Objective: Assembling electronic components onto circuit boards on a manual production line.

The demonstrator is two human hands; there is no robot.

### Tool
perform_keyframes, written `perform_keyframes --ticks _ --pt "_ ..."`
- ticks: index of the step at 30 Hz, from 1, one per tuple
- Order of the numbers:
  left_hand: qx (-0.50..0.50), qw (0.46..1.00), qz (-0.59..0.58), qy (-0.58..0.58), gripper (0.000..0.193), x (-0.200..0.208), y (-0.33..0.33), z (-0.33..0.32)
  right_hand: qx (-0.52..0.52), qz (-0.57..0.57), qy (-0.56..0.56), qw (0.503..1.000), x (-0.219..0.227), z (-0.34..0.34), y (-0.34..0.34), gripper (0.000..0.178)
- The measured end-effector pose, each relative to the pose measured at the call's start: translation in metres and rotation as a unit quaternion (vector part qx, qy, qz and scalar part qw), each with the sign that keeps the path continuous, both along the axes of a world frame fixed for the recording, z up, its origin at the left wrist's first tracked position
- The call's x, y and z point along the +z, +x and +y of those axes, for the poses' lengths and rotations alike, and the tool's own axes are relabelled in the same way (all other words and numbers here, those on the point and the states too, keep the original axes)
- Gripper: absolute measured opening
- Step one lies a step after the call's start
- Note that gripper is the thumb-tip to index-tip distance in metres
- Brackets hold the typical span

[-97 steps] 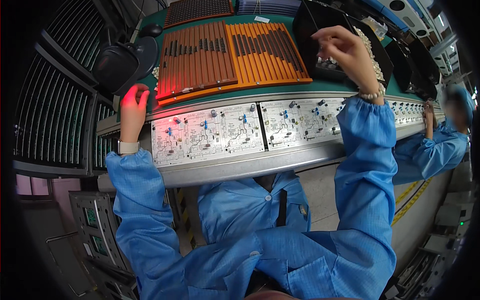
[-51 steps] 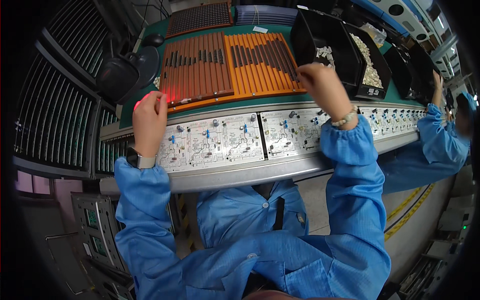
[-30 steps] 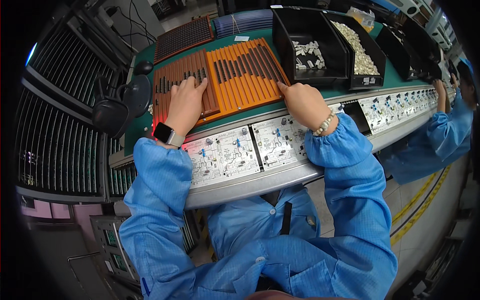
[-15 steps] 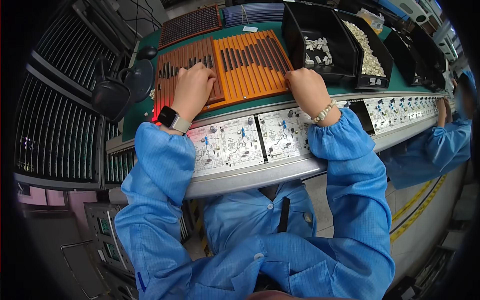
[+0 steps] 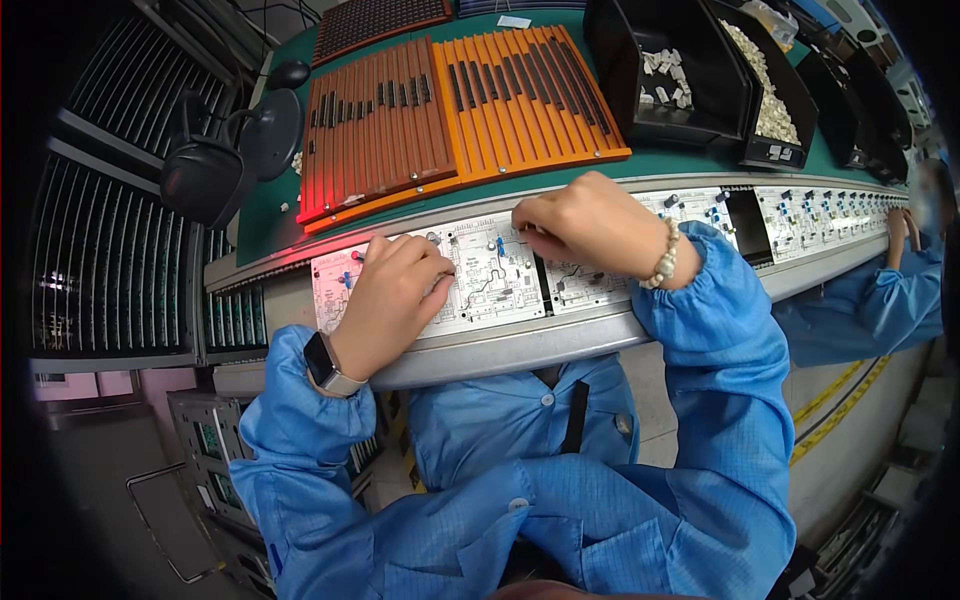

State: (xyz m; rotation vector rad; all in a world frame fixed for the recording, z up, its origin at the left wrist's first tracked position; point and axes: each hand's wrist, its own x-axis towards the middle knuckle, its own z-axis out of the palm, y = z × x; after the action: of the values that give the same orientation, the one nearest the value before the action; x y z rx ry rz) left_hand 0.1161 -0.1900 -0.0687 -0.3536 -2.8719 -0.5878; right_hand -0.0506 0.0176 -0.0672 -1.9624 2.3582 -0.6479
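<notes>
Both of my hands are over a row of white circuit boards [image 5: 478, 285] that carry small blue and dark components. My left hand [image 5: 385, 300] rests over the left part of the row, thumb and fingers curled together near the board's surface. Above the boards, right of the middle, is my right hand [image 5: 595, 225], its fingertips pinched and pointing left. Whatever either hand holds is too small or hidden to name. Beyond them lie a brown slotted tray [image 5: 385, 150] and an orange slotted tray [image 5: 520, 130], both with rows of small black parts in their grooves.
A metal rail [image 5: 520, 340] edges the boards on my side. Black bins [image 5: 690, 125] with white parts stand at the back right. A round black stand [image 5: 270, 140] is at the left, near a board rack [image 5: 120, 240]. A co-worker's hands [image 5: 900, 225] are at the far right.
Both hands have left the edges of the slotted trays and come toward me, over the circuit boards. The right hand has also moved left, its fingers now pinched.
</notes>
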Motion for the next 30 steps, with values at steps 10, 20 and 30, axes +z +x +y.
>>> perform_keyframes --ticks 10,20,30 --pt "0.018 1.000 0.002 -0.002 0.015 0.000 0.003 0.007 0.035 0.030 0.003 0.999 -0.011 -0.003 0.004 0.014" --pt "0.009 0.999 0.033 0.017 0.012 0.007 -0.015 0.029 0.032 0.009 -0.062 0.998 -0.010 0.000 -0.002 0.013" --pt "-0.009 0.998 0.015 0.055 0.011 -0.014 -0.045 0.047 -0.046 0.013 -0.178 0.983 -0.014 0.004 -0.007 0.017"
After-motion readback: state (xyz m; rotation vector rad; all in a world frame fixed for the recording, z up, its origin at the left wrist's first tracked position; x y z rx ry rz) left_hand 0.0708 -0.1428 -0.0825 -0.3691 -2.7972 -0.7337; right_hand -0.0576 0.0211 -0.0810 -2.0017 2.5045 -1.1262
